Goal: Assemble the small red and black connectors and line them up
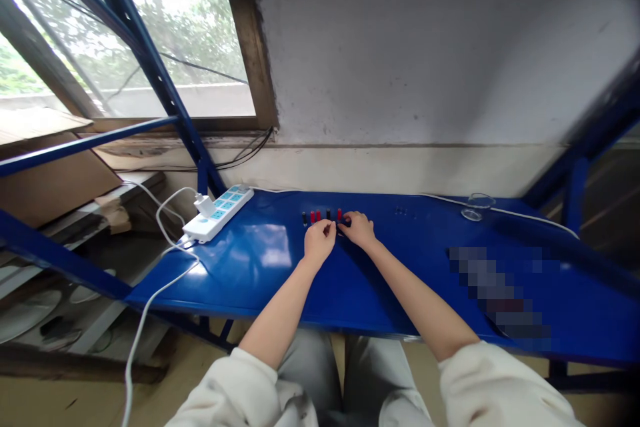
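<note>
A row of small black and red upright pieces [317,215] stands near the back of a blue metal shelf [260,267]. My left hand [319,241] rests just in front of the row, fingers curled in a pinch at one small piece. My right hand [358,227] lies beside it at the right end of the row, fingers bent down onto a dark piece. What each hand's fingertips hold is too small to name.
A white power strip [220,213] with a plugged charger and white cable [150,300] lies at the shelf's left. A small clear dish [471,215] and a thin white wire lie at the back right. Blue rack struts, a window and cardboard stand at the left.
</note>
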Available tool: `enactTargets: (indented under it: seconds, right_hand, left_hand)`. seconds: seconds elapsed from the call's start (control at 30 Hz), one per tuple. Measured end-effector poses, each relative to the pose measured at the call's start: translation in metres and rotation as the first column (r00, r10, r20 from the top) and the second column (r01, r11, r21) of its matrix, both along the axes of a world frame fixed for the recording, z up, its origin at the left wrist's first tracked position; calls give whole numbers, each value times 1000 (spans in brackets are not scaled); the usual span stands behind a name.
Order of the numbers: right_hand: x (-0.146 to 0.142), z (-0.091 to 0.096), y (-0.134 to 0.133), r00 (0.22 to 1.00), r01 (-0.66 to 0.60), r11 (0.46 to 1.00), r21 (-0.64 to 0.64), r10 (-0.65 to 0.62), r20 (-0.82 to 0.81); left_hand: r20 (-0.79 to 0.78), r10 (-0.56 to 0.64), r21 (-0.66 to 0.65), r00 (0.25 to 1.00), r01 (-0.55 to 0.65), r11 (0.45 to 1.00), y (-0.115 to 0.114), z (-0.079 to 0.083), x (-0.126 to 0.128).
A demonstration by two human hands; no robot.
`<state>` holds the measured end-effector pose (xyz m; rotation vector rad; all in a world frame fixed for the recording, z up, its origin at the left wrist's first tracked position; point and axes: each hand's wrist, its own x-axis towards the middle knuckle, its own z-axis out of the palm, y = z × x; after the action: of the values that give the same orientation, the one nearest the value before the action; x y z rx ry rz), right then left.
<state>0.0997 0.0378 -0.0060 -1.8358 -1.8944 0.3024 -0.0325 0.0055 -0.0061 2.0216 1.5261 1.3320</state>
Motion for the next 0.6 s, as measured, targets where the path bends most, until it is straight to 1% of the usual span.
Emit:
enactTargets:
  seconds: [0.17,0.23,0.3,0.37,0.43,0.5,0.6]
  right_hand:
    - [-10,2,8,999,7,1000,3,-7,39]
    - [-8,5,6,1000,-6,1000,7,6,16]
    - [-4,11,0,999,-44,998,37,44,12]
    - [0,19,-9,992,-98,986,136,86,90]
    - [4,25,-20,968,-173,958,230,121,220]
    - [7,28,-31,939,-238,932,274,148,310]
    - [11,25,-41,925,-292,905,308,186,332]
  left_hand:
    - [34,-27,23,999,26,999,0,-1,0]
    - [53,-48,26,997,47,999,-2,0,1]
    - [116,-55,36,992,51,998,-4,4,3]
    - [191,-59,50,980,50,997,-7,7,4]
    - [232,-79,63,969,67,996,-8,9,6]
    - [234,-129,71,964,116,991,-9,9,6]
    - [221,-213,62,952,204,977,-8,8,6]
